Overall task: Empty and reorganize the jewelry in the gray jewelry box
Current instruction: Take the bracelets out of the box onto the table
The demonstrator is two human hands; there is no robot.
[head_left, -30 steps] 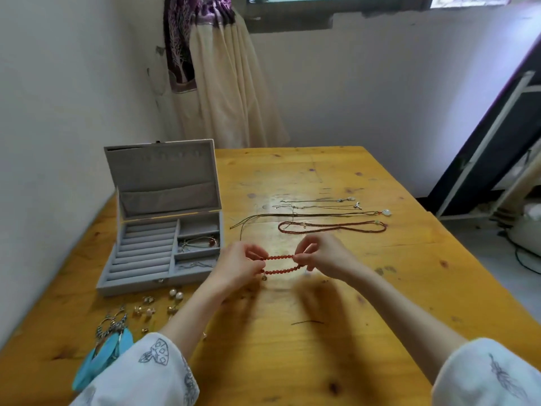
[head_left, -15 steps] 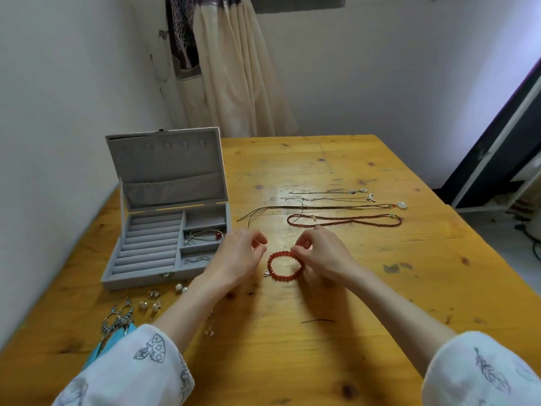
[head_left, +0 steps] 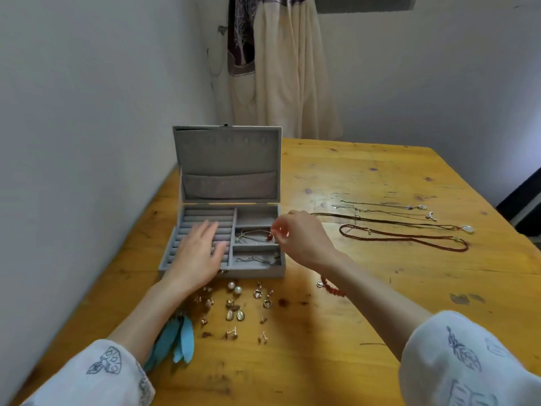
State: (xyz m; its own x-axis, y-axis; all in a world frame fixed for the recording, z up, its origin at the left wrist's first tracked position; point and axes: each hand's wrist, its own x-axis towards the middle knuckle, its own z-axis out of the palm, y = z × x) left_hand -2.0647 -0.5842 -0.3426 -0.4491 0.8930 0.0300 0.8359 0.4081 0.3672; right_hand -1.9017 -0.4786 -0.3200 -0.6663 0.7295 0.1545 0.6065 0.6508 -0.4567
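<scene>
1. The gray box [head_left: 222, 271] sits open on the wood table [head_left: 366, 177], at about 10 o'clock from the middle of the view. Its lid [head_left: 228, 165] stands up at the back.
2. The left half of the box has rows of soft ring rolls [head_left: 202, 213]. No rings show in the rows that can be seen.
3. The right half has three little bins. The top bin [head_left: 256, 215] looks bare.
4. The middle bin holds a thin bangle [head_left: 248, 233] with a red bead.
5. The bottom bin holds a silver chain [head_left: 253, 259].
6. The left hand [head_left: 200, 253] lies flat on the ring rolls, fingers straight and loose, gripping nothing.
7. The right hand [head_left: 304, 235] is at the right edge of the middle bin. Its fingers pinch together just by the bangle; if they grip it cannot be told.
8. Small earrings [head_left: 234, 313] lie on the table at 6 o'clock from the box, with two blue feathers [head_left: 181, 338] by the left arm.
9. A red bead bracelet [head_left: 332, 288] peeks out from under the right arm.
10. Long necklaces [head_left: 404, 237] lie in rows at 3 o'clock from the box.
</scene>
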